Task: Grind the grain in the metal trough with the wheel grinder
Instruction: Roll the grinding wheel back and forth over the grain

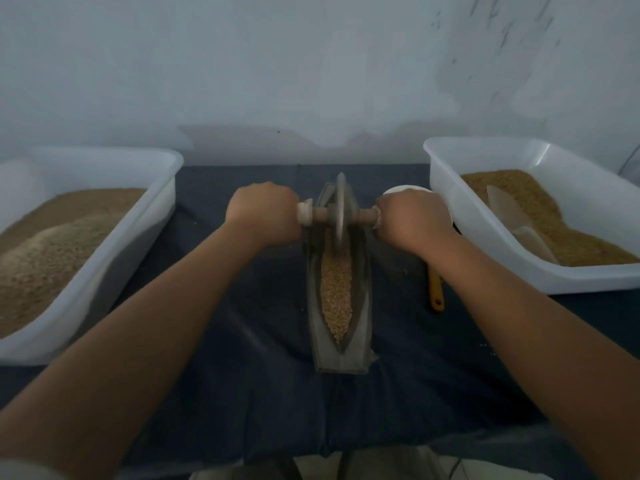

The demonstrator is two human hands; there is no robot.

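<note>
A long boat-shaped metal trough (362,299) lies lengthwise on the dark cloth, with tan grain (336,289) filling its groove. The wheel grinder (341,209), a thin metal disc on a wooden axle, stands upright in the far part of the trough. My left hand (265,213) grips the left end of the axle. My right hand (412,218) grips the right end. Both forearms reach out from the bottom corners of the view.
A white plastic tub (162,188) of ground meal sits at the left. Another white tub (446,188) at the right holds grain and a pale scoop (512,216). A yellow handle (436,292) and a white bowl rim (408,189) lie behind my right hand. A grey wall stands close behind.
</note>
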